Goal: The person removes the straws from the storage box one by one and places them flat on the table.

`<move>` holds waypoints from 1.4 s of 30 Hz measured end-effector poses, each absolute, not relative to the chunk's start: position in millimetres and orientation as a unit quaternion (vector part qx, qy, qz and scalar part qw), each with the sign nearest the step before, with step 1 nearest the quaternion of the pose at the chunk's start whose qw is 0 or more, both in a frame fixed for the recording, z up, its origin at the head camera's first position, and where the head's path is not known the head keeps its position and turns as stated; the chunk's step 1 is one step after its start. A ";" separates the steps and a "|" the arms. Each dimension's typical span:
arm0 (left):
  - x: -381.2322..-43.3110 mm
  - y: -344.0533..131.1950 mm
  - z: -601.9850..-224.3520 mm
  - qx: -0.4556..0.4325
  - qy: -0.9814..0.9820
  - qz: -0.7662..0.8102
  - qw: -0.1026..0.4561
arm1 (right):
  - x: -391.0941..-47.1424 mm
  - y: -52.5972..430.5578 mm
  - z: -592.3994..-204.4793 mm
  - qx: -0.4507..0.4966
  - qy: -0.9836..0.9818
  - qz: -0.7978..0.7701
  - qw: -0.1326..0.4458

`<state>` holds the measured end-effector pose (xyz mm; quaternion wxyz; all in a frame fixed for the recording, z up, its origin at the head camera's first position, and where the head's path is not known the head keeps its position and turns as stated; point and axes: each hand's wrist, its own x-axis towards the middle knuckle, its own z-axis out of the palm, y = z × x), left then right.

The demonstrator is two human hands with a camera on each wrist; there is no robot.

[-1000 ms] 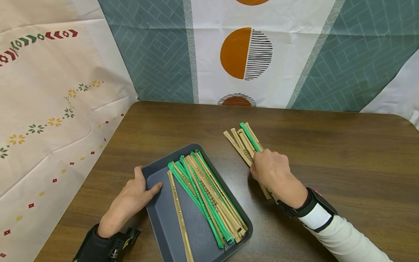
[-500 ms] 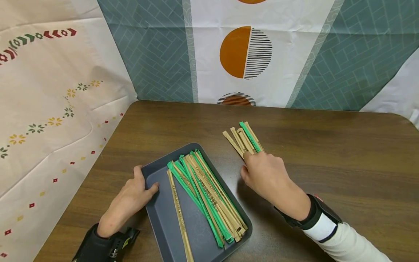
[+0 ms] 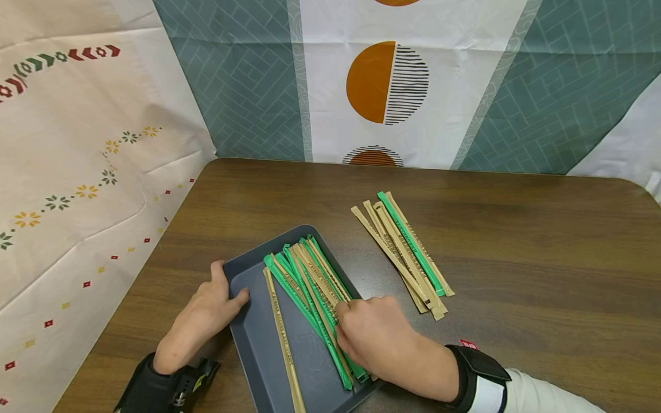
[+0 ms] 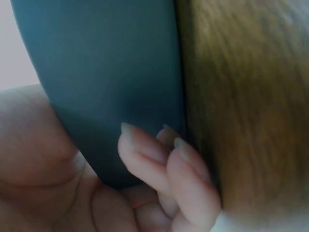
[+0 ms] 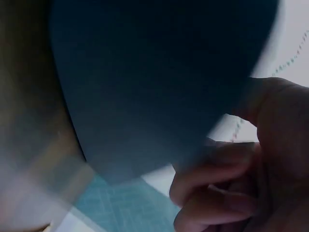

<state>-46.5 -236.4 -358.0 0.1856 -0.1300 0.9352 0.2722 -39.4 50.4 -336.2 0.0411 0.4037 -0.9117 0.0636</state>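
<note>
My left hand (image 3: pixel 209 312) holds the far left corner of a dark grey tray (image 3: pixel 258 367), thumb inside over the rim and fingers along the outer wall. The left wrist view shows its curled fingers (image 4: pixel 190 179) against the tray's side. Slim tan and green wrapped sticks (image 3: pixel 310 287) with printing lie bunched in the tray, one tan stick (image 3: pixel 284 344) apart at the left. My right hand (image 3: pixel 379 338) reaches over the tray's right rim, fingers bent down at the bunch. Its fingertips are hidden, so whether it grips any stick I cannot tell.
A second fanned group of tan sticks (image 3: pixel 384 241) with one green stick (image 3: pixel 413 246) lies on the wooden table (image 3: pixel 542 258), right of the tray. Patterned cloths hang behind the table (image 3: pixel 248 86) and along its left side (image 3: pixel 93 201).
My right hand has left the group of sticks on the table and moved left and nearer, over the bunch in the tray. My left hand and the tray stay put.
</note>
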 end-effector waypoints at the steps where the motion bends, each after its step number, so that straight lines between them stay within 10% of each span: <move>1: -46.4 -236.2 -358.1 -0.130 0.935 0.273 0.185 | -37.1 48.8 -338.6 0.402 -0.914 0.051 0.029; 8: -46.0 -236.2 -358.5 -0.132 0.933 0.277 0.187 | -30.5 42.3 -349.2 0.377 -0.925 -0.005 -0.041; 17: -45.8 -237.4 -358.7 -0.129 0.936 0.274 0.183 | -26.0 40.5 -358.7 0.356 -0.931 -0.019 0.081; 42: -45.1 -235.8 -355.8 -0.129 0.935 0.276 0.180 | -39.1 45.8 -340.1 0.373 -0.927 0.025 -0.012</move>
